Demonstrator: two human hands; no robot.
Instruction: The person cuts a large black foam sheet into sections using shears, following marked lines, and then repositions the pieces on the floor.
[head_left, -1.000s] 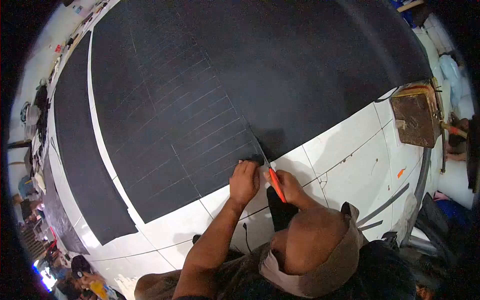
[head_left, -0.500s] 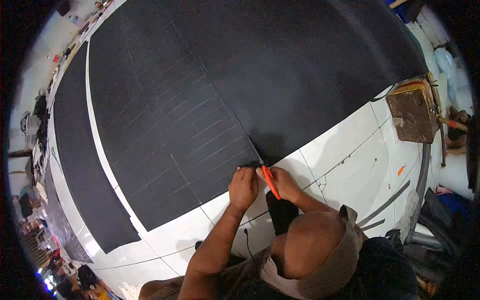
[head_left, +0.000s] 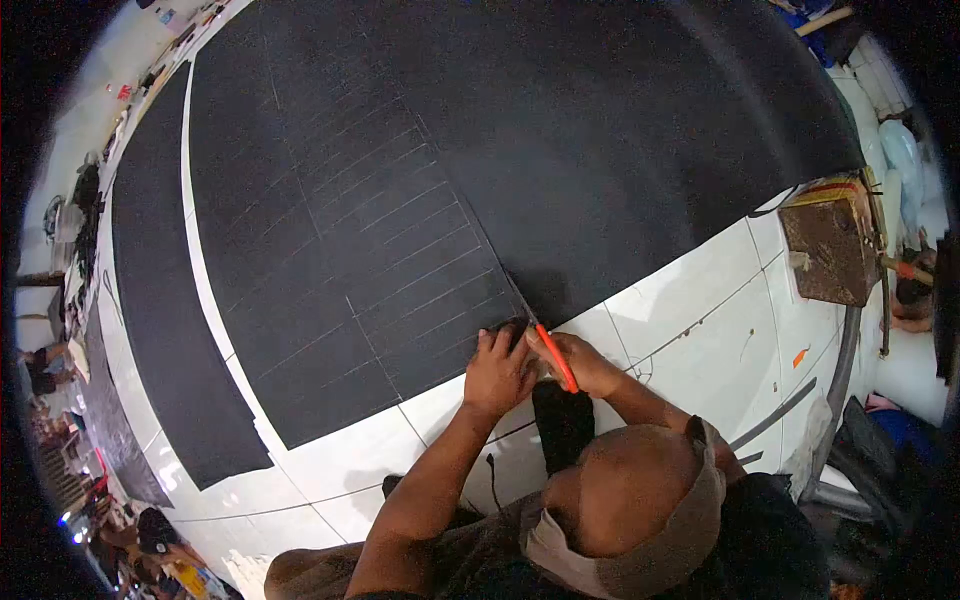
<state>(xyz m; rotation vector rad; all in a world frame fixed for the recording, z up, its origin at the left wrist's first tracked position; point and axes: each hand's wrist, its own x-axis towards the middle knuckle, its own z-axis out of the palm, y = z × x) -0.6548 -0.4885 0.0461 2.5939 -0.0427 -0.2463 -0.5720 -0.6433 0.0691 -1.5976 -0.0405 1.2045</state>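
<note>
A large black sheet [head_left: 620, 150] lies on the floor, with pale parallel lines marked across its left part. Red-orange-handled scissors [head_left: 557, 358] are in my right hand [head_left: 588, 368], their blades pointing up along a long line at the sheet's near edge. Close beside them, my left hand [head_left: 498, 372] has its fingers curled on that same edge, gripping the sheet where a bit of it is raised. My fingertips partly hide the held edge and the base of the blades.
A separate black strip [head_left: 170, 260] lies to the left across a narrow gap. White floor tiles [head_left: 700, 320] run along the near side. At the right stands a worn brown box [head_left: 825, 250] by the sheet's edge. A capped head [head_left: 630, 510] fills the lower middle.
My left hand has moved slightly right, closer to the scissors. The scissors' handles have shifted a little right and the view has tilted slightly.
</note>
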